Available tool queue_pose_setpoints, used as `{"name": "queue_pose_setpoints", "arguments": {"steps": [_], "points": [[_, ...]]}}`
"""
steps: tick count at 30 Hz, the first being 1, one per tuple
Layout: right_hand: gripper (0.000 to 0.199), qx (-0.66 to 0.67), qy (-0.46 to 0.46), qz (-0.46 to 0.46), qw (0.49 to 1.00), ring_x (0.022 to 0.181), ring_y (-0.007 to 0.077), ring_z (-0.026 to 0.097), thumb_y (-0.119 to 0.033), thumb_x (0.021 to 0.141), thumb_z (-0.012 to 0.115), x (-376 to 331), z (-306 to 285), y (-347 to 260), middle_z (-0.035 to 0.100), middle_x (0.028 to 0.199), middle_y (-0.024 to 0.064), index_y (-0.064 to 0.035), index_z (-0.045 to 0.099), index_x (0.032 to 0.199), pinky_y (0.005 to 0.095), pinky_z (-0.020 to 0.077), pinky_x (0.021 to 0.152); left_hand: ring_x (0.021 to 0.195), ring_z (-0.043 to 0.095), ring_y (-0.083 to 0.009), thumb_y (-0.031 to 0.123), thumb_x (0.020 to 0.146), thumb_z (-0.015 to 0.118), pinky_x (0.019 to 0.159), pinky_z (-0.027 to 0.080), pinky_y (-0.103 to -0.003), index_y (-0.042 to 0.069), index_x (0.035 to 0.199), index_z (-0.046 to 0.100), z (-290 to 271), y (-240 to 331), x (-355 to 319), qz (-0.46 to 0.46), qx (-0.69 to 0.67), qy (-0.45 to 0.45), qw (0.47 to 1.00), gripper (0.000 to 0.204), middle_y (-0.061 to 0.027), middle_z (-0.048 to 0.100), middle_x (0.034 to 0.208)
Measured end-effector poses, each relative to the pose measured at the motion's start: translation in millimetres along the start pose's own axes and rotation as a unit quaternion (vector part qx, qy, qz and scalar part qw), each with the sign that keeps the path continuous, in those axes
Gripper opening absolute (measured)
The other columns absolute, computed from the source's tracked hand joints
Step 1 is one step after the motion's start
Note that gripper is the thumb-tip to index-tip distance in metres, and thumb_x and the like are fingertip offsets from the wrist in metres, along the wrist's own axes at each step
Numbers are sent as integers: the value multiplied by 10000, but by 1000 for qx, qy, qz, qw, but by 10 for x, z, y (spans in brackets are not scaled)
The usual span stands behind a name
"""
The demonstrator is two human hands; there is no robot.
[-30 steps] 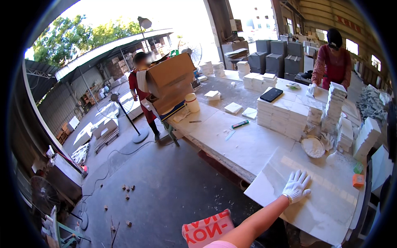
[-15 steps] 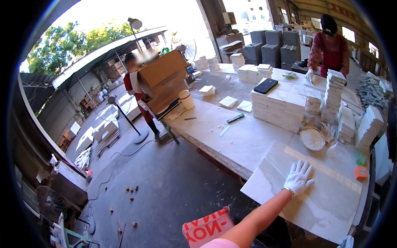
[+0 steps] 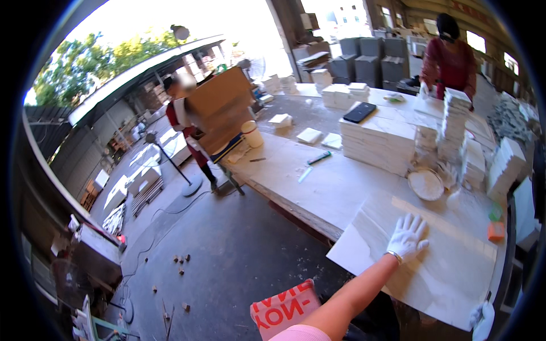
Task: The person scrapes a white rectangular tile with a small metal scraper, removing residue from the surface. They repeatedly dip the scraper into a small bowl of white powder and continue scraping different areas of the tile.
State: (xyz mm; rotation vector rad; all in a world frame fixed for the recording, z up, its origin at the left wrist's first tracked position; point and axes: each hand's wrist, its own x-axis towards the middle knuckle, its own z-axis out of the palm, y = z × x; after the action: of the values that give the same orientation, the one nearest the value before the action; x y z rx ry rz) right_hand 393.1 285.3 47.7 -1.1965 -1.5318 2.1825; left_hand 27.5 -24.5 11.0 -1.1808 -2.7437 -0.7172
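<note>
My left hand, in a white knit glove, lies flat with fingers spread on a large white marble slab with grey veining. The slab rests on the table, its near left corner jutting past the edge. Low at the right, beside the slab's near right corner, my right hand shows in a white glove. Its fingers are curled around a slim dark-tipped tool, mostly hidden in the grip. Beyond the slab stands a round bowl of white powder or paste.
Stacked marble tiles bear a black phone. A green-capped marker lies on the table. An orange block sits at the right edge. One co-worker works across the table; another stands by a cardboard box.
My right hand has come further into view at the slab's near right corner, with the slim tool showing. My left hand stays flat on the slab. The view has shifted slightly.
</note>
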Motion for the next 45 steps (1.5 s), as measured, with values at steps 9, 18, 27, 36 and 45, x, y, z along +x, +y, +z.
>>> {"name": "queue_pose_setpoints", "arguments": {"steps": [9,18,27,36,45], "points": [[153,26,-18,-66,997,666,182,674,-196,997,565,-46,298,-129,686,791,54,-75,646,951,323,562,640,1413,368,-405,518,941,544,1173,258,-534,126,1482,462,78,-260,-4,29,45,34,998,673,-191,433,1521],[240,-3,47,-40,998,800,145,694,-267,1009,569,-218,121,-200,703,911,60,-53,679,1005,282,561,697,1471,264,-408,443,984,499,1194,185,-538,98,1529,374,31,-57,69,14,135,-41,990,657,-159,310,1602],[236,7,-42,-42,998,865,158,689,-254,1007,571,395,475,-314,703,941,90,-36,659,989,292,557,725,1469,265,-410,455,989,488,1194,185,-541,100,1528,373,-11,-71,73,22,145,-30,989,656,-155,318,1598],[221,127,55,-120,983,852,186,709,-232,999,599,562,349,-493,714,973,82,-26,661,1046,324,586,742,1463,279,-409,470,991,481,1191,196,-545,107,1528,375,29,-50,78,18,155,-26,987,657,-160,342,1584],[232,57,-55,-79,994,781,167,685,-210,1009,551,591,398,-295,703,875,84,-4,657,1008,282,546,686,1429,336,-419,471,945,542,1155,250,-593,97,1473,464,-1,-70,18,20,110,7,994,652,-159,384,1561]]}}
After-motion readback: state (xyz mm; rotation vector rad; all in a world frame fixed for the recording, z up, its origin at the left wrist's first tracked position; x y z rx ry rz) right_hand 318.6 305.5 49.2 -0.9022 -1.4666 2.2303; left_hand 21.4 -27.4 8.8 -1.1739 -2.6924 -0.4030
